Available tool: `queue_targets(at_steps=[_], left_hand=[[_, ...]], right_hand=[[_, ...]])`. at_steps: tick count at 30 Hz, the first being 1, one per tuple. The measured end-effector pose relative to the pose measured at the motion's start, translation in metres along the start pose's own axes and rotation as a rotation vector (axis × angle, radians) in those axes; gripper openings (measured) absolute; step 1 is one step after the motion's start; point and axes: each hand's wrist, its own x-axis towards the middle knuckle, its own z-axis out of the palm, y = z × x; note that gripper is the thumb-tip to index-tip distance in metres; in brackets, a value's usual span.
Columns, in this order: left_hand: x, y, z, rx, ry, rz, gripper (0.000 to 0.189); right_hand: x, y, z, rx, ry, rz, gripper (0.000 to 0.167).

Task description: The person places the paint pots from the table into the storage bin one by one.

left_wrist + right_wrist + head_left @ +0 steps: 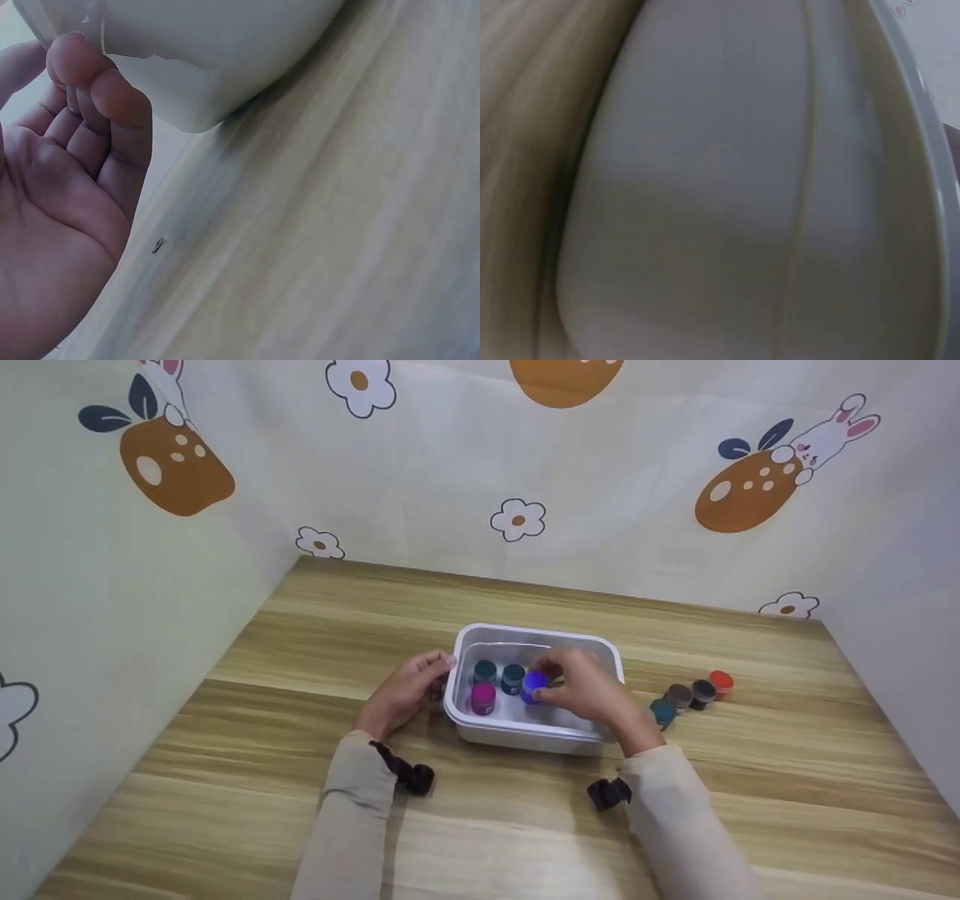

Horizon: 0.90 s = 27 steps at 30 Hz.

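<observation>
Two hands, one white container and eight small jars are shown above or upon one wood-grained counter (487,840). At left, the rim of the container (525,726) is pinched by the left hand (405,690); this grip is closed on the rim's left side. One dark wrist device (416,778) is worn beside the left cuff. The container is set between the counter's left and right edges, well apart from both. Four jars are held within it: one magenta jar (484,699), one dark green jar (485,672) placed just behind it toward the counter's far edge, a second dark green jar (513,679), and one blue jar (533,688). The blue jar is grasped between the thumb and fingers of the right hand (581,686); whether its base is supported by the container's floor cannot be told. Outside, toward the counter's right edge, four jars are arranged in a slanting row: one teal (662,713), one brown (679,698), one black (703,694) and one red (721,684).
</observation>
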Motion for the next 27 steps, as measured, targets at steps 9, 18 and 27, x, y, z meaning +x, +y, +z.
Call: queue_targets(at_steps=[9, 18, 27], left_hand=[[0.001, 0.0, 0.001, -0.009, 0.019, -0.026, 0.018], [0.002, -0.002, -0.001, -0.004, 0.004, -0.002, 0.021], [0.001, -0.001, -0.001, 0.011, 0.009, 0.0, 0.019]], right_hand=[[0.012, -0.004, 0.02, -0.079, -0.025, -0.081, 0.028], [0.016, -0.006, 0.03, -0.114, -0.023, -0.082, 0.022], [0.015, -0.004, 0.03, -0.127, -0.02, -0.074, 0.017]])
